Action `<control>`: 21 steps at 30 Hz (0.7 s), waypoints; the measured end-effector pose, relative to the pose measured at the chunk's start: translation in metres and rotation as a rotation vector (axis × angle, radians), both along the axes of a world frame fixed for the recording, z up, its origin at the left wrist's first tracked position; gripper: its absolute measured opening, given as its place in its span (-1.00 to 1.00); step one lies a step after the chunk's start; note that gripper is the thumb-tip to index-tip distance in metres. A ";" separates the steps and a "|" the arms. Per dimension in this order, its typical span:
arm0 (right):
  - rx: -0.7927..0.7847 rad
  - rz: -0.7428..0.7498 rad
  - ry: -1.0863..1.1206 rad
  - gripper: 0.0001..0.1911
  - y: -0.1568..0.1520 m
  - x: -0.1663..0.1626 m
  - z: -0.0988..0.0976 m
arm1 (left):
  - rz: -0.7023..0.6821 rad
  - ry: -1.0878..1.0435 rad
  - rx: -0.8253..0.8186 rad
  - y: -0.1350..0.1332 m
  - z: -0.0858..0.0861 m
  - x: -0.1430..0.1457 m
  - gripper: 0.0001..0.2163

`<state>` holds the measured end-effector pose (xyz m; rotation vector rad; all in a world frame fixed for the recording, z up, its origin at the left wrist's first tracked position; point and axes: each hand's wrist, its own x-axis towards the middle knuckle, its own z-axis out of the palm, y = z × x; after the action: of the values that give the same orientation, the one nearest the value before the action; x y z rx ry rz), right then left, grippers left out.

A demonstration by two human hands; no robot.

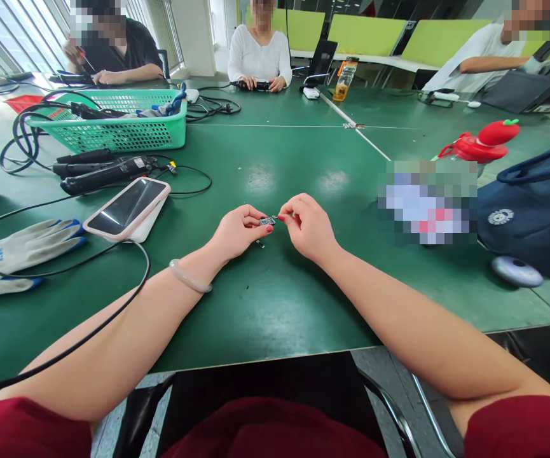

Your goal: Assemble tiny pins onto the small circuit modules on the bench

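My left hand point(239, 230) and my right hand point(309, 226) meet over the green table point(265, 299), both pinching a tiny dark electronic part point(268, 221) between fingertips. The part hangs just above the table. A second tiny dark piece point(260, 243) lies on the table right under my left hand. My left wrist wears a pale bangle point(189, 277).
A phone point(126, 207) and white work gloves point(17, 254) lie at the left, with black cables and dark tools point(103, 172) behind them. A green basket point(122, 121) stands further back. A dark blue bag point(532, 210) and a red bottle point(482, 143) sit at the right. Three people sit at the far side.
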<state>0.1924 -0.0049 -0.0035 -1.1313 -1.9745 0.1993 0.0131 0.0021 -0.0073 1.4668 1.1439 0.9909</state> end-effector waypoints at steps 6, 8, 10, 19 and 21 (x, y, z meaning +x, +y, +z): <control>0.065 0.073 -0.081 -0.85 -0.003 -0.005 -0.002 | -0.030 0.048 0.013 -0.003 0.006 0.001 -0.73; 0.079 0.079 -0.099 -0.84 -0.001 -0.004 -0.003 | -0.040 0.073 0.010 -0.003 0.007 0.001 -0.74; 0.091 0.087 -0.119 -0.84 0.000 -0.003 -0.004 | -0.046 0.094 0.008 -0.004 0.008 0.001 -0.74; 0.157 0.093 -0.152 -0.80 -0.002 0.000 0.000 | -0.061 0.070 -0.002 -0.003 0.005 0.000 -0.73; 0.145 0.077 -0.116 -0.80 -0.004 0.001 0.002 | -0.026 0.021 -0.006 -0.002 0.004 0.001 -0.72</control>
<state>0.1931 -0.0089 -0.0015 -0.9941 -2.1003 0.0298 0.0138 -0.0002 -0.0033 1.4870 1.1392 0.9562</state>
